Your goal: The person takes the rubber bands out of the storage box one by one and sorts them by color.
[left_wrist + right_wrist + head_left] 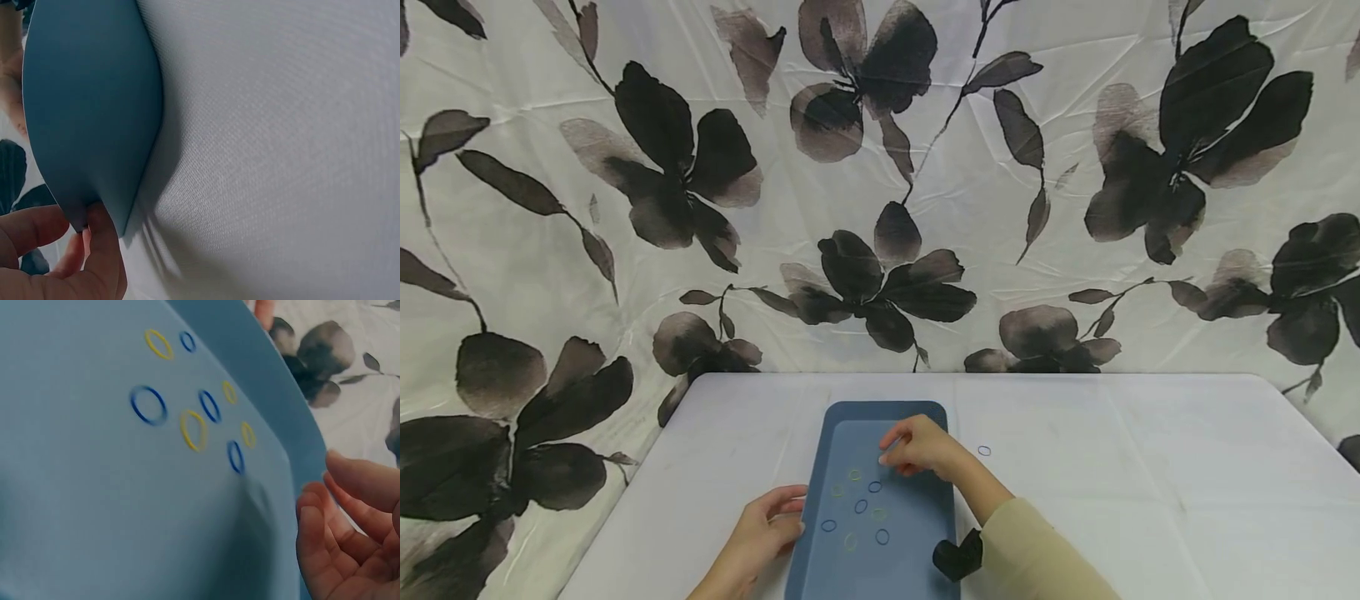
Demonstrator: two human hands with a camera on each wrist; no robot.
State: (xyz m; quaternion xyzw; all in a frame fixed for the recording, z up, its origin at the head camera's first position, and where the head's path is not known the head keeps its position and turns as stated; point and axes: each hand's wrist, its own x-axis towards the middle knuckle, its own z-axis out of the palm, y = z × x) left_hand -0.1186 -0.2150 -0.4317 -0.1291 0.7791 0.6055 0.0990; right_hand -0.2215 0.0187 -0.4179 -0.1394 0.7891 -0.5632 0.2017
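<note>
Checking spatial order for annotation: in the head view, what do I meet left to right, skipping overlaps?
Left hand → leftmost blue ring → second blue ring from the left → right hand → blue ring outside the tray.

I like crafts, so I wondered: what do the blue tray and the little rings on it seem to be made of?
The tray looks like smooth plastic with a matt finish: even colour, soft shading, no glare. The blue rings and yellow rings may be rubber or plastic, judging by their thin, single-coloured loops; blur hides their finish.
</note>
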